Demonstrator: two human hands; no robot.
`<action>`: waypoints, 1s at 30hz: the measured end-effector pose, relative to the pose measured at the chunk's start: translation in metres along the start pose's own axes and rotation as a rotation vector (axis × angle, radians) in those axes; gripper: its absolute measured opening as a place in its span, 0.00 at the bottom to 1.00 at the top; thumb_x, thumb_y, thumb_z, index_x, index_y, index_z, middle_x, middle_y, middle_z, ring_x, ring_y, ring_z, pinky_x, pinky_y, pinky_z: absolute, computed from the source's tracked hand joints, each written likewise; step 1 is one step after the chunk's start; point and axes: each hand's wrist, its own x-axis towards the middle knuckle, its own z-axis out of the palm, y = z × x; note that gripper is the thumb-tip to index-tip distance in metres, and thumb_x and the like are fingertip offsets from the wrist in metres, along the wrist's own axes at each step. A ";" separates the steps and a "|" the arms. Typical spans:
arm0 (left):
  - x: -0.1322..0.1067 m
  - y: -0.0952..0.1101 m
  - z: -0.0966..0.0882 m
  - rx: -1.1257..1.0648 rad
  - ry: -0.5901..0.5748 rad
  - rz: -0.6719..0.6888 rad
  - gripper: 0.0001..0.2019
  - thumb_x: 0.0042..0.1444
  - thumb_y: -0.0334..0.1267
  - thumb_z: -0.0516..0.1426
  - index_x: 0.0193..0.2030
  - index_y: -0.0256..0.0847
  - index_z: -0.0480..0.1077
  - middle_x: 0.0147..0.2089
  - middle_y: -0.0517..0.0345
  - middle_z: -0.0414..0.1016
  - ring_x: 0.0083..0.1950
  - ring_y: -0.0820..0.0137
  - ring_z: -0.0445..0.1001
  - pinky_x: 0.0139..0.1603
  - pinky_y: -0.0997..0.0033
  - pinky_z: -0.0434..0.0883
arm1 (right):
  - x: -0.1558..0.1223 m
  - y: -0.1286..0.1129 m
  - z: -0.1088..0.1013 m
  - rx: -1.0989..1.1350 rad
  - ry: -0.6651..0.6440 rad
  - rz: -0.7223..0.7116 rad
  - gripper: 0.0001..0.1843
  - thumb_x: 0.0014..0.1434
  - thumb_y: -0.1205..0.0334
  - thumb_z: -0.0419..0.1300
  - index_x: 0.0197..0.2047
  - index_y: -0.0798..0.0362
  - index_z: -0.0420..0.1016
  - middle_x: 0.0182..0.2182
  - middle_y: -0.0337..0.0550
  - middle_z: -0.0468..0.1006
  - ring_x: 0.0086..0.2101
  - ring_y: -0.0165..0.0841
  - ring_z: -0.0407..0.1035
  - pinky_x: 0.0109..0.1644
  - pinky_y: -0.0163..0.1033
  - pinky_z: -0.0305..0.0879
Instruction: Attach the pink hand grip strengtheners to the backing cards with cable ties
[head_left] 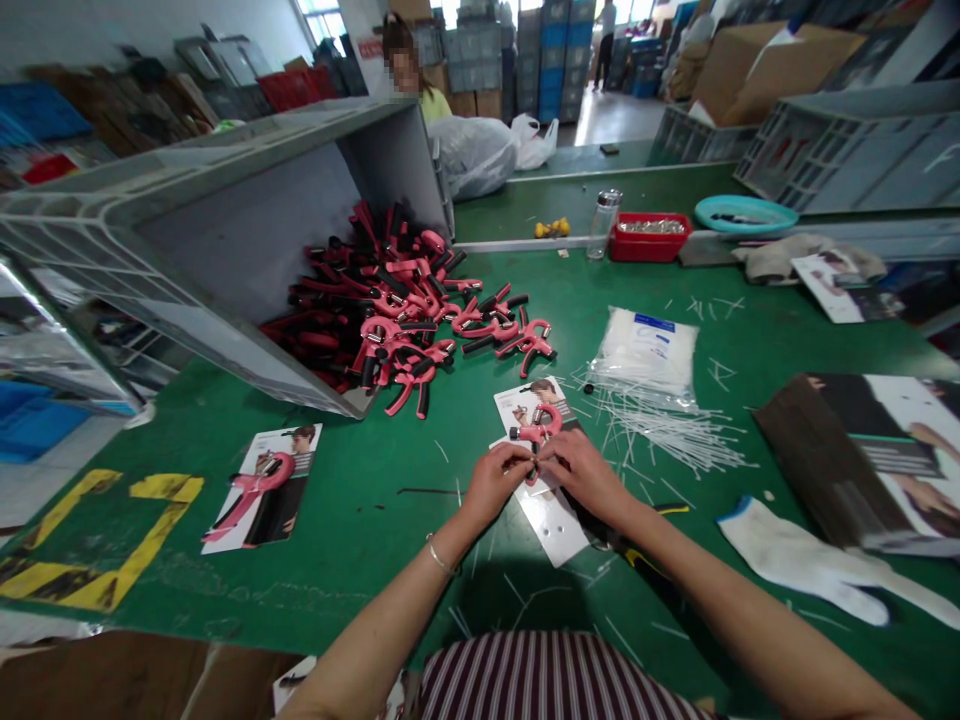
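A: Two hands here: left hand (491, 485) and right hand (585, 475) on a pink hand gripper (538, 428). Grip?

B: Both pinched together on it, clamped, just above a printed card (551, 530) on the green bench (360, 565).

A: Around?

B: Cable ties (660, 430) right; tipped bin (247, 230), seemingly angled to keep loose grippers (397, 305) reachable. Nothing blocks the hands.

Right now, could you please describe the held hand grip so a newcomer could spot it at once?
On the green bench, below a heap of pink-and-black grips, one grip sits over a white card. Unlike those, it is held between the left hand and right hand.
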 end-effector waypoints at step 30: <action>0.004 0.021 -0.005 0.216 -0.131 0.063 0.05 0.60 0.32 0.57 0.34 0.39 0.73 0.36 0.56 0.76 0.41 0.68 0.73 0.46 0.70 0.67 | -0.005 -0.001 0.000 0.056 0.007 0.021 0.06 0.66 0.65 0.56 0.41 0.51 0.74 0.38 0.42 0.77 0.41 0.34 0.71 0.48 0.39 0.65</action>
